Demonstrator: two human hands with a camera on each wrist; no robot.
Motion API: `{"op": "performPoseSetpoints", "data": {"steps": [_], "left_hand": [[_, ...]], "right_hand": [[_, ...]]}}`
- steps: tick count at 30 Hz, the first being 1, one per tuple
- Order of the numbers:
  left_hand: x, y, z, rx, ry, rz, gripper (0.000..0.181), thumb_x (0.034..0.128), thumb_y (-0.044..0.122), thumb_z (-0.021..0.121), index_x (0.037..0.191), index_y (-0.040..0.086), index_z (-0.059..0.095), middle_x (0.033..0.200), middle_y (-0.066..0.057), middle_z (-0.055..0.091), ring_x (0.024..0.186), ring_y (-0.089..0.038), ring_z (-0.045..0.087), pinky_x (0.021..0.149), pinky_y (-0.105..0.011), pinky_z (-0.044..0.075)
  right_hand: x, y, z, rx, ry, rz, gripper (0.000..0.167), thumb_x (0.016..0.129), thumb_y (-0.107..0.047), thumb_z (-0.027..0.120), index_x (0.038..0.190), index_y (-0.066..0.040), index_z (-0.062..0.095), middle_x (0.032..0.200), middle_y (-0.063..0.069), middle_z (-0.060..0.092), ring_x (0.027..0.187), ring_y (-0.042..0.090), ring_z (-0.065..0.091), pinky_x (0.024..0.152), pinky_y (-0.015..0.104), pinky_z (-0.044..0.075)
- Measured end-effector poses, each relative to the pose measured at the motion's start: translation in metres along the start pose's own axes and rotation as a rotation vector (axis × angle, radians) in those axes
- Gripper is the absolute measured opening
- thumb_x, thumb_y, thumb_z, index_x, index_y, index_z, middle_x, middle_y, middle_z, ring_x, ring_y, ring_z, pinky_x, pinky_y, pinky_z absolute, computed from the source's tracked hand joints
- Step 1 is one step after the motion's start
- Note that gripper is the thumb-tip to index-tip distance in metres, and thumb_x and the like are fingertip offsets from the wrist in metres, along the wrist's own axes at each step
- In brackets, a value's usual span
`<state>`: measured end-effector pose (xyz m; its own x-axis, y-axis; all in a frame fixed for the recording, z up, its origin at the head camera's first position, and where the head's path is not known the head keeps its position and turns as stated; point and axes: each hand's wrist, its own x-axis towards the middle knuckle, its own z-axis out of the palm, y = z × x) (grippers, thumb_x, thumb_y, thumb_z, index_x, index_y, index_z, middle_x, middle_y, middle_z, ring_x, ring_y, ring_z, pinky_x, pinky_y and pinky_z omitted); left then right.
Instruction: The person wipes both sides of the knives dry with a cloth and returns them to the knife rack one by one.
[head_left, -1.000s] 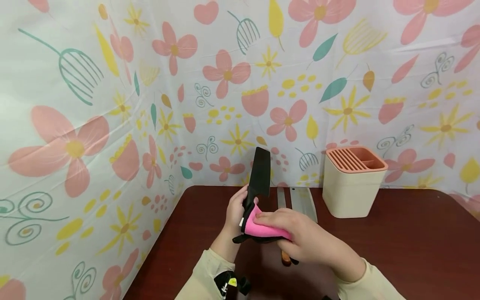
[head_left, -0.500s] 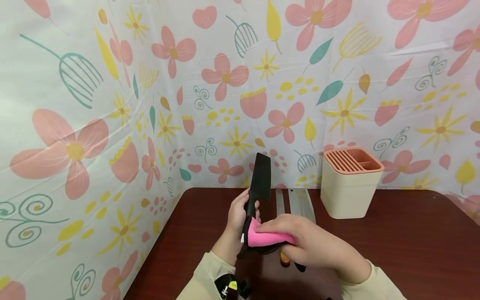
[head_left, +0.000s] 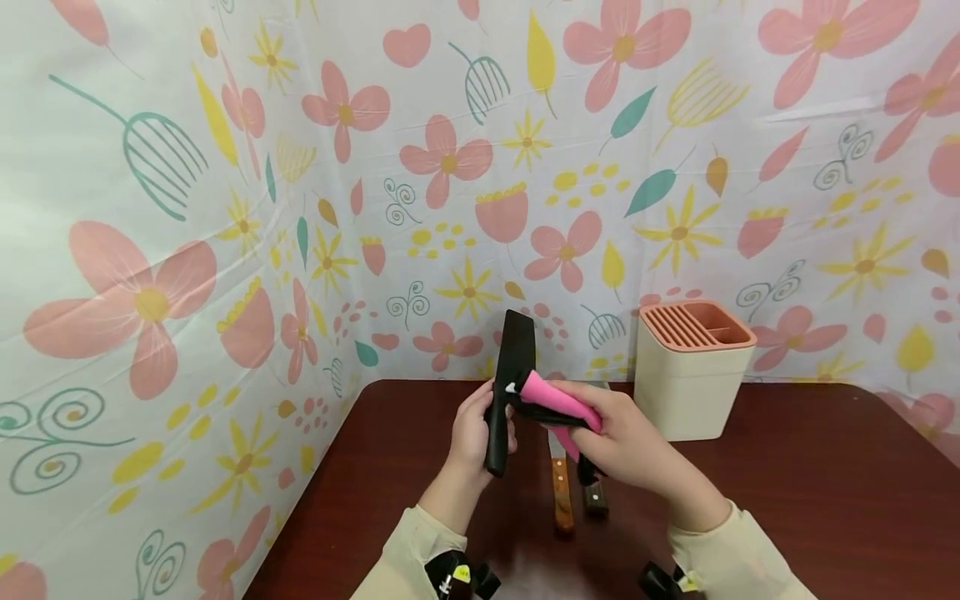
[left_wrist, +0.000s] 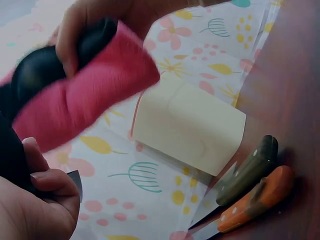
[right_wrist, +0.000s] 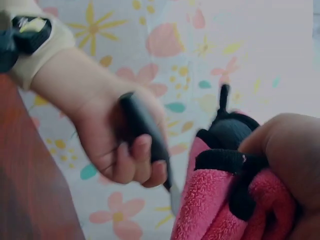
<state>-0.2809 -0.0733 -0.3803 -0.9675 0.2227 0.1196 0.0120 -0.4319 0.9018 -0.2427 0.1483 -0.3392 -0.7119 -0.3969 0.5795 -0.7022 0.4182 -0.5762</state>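
A black kitchen knife (head_left: 516, 350) points upward over the table, and my left hand (head_left: 469, 437) grips its handle (right_wrist: 145, 125). My right hand (head_left: 630, 442) holds a folded pink cloth (head_left: 561, 400) with black edging. In the head view the cloth overlaps the lower blade near the handle; whether it touches cannot be told. Below the hands, a knife with an orange-brown wooden handle (head_left: 562, 496) lies on the table. Beside it is a knife with a dark riveted handle (head_left: 596, 500). The cloth and right hand cover much of both blades.
A cream knife holder (head_left: 692, 392) with an orange slotted top stands at the back right of the dark red-brown table (head_left: 817, 475). Floral sheeting (head_left: 442, 217) hangs behind and to the left of the table.
My right hand has lifted the cloth from the knife's handle end up to the lower blade. The handle's end and the lying knives' handles now show more. The head view has shifted slightly.
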Motion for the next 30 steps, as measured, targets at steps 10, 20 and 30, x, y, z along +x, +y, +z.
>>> {"op": "performPoseSetpoints", "data": {"steps": [10, 20, 30], "left_hand": [[0.011, 0.008, 0.006, -0.034, 0.025, 0.009, 0.044, 0.1108, 0.021, 0.025, 0.146, 0.008, 0.047, 0.075, 0.001, 0.049, 0.047, -0.009, 0.043, 0.045, -0.021, 0.044], [0.015, -0.009, 0.01, 0.012, 0.051, 0.008, 0.043, 0.1098, 0.018, 0.025, 0.139, 0.008, 0.055, 0.077, 0.001, 0.056, 0.042, -0.009, 0.047, 0.043, -0.021, 0.046], [0.011, -0.022, 0.006, 0.099, 0.079, -0.026, 0.036, 0.1109, 0.023, 0.03, 0.109, 0.009, 0.063, 0.06, 0.003, 0.052, 0.039, -0.009, 0.048, 0.047, -0.026, 0.048]], "right_hand": [[0.024, 0.014, 0.021, -0.101, 0.171, 0.118, 0.062, 0.084, -0.001, 0.065, 0.144, -0.015, 0.06, 0.108, 0.011, 0.073, 0.072, 0.016, 0.056, 0.059, 0.027, 0.047], [0.027, 0.022, 0.039, -0.114, 0.143, 0.09, 0.063, 0.082, -0.002, 0.069, 0.142, -0.019, 0.062, 0.108, 0.006, 0.074, 0.076, 0.016, 0.058, 0.066, 0.027, 0.047], [0.015, 0.027, 0.052, -0.168, -0.005, 0.071, 0.08, 0.082, 0.002, 0.066, 0.156, -0.018, 0.045, 0.141, 0.013, 0.064, 0.09, 0.019, 0.058, 0.075, 0.03, 0.045]]}}
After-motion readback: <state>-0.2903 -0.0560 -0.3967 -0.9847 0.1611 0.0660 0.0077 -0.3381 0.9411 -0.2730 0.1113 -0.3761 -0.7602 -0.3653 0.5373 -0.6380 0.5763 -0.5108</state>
